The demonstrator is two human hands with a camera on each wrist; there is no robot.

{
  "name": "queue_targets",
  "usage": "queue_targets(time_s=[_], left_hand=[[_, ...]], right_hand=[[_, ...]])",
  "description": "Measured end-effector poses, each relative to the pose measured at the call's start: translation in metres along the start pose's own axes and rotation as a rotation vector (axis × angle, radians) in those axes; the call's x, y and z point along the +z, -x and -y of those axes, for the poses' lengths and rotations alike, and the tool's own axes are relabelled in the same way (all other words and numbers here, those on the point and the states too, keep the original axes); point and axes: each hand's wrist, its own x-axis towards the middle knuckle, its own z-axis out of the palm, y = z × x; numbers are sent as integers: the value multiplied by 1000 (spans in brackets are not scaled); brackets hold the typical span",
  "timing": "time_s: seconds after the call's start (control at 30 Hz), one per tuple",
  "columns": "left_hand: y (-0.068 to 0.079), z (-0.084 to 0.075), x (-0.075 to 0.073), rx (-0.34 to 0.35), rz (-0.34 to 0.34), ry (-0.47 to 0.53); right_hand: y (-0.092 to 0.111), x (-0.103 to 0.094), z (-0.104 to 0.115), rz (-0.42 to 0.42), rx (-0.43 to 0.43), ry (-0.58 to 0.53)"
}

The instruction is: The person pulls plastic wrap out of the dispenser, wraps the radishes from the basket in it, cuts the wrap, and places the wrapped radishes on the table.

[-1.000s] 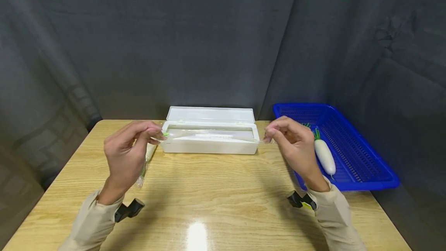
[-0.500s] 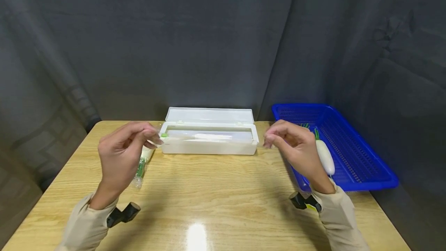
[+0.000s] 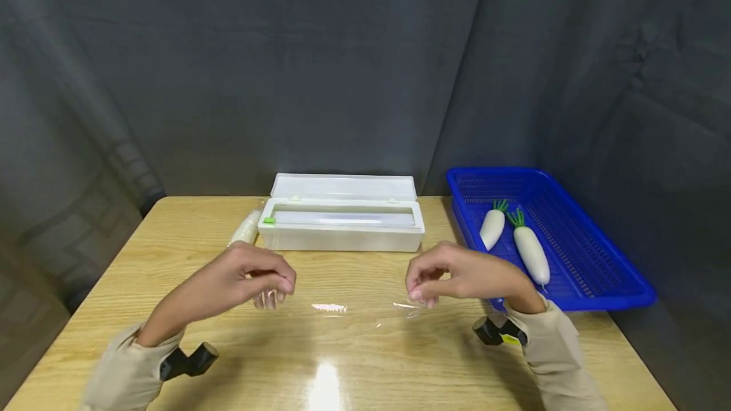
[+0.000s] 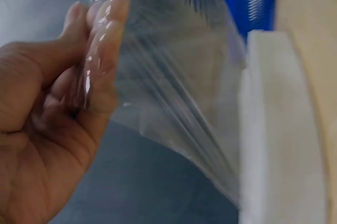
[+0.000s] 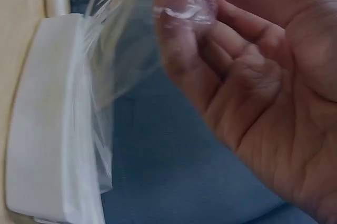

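Observation:
A clear sheet of cling film (image 3: pixel 329 307) spans the gap between my two hands, showing mostly as glints over the wood. My left hand (image 3: pixel 240 281) pinches its left edge between thumb and fingers. At the other edge, my right hand (image 3: pixel 457 274) holds it with the same kind of pinch. Film lies wrinkled over the left fingertips (image 4: pixel 108 40) in the left wrist view. Behind the hands is the long white cling film box (image 3: pixel 342 240), lid raised, a roll and a green slider visible. In both wrist views the film runs from the box to the fingers.
A blue plastic basket (image 3: pixel 605 302) at the right holds a larger white radish (image 3: pixel 532 255) and a smaller radish (image 3: pixel 493 228), both with green tops. Left of the box lies a film-wrapped radish (image 3: pixel 245 228), partly behind the left hand. A grey curtain (image 3: pixel 354 68) hangs behind the table.
Both hands have come down and toward me from the front of the box, drawing the film out over the table. The smaller radish in the basket has come into view.

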Motion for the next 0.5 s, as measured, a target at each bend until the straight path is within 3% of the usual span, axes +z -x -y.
queue_targets(time_s=[0.07,0.17,0.5], left_hand=[[2,6,6,-79,102,45],[5,14,14,-172,193,83],[10,35,26,-303,300,141]], right_hand=[[-4,5,-6,71,39,-23],[-10,15,-15,154,81,-54],[-19,38,-39,235,222,-149]])
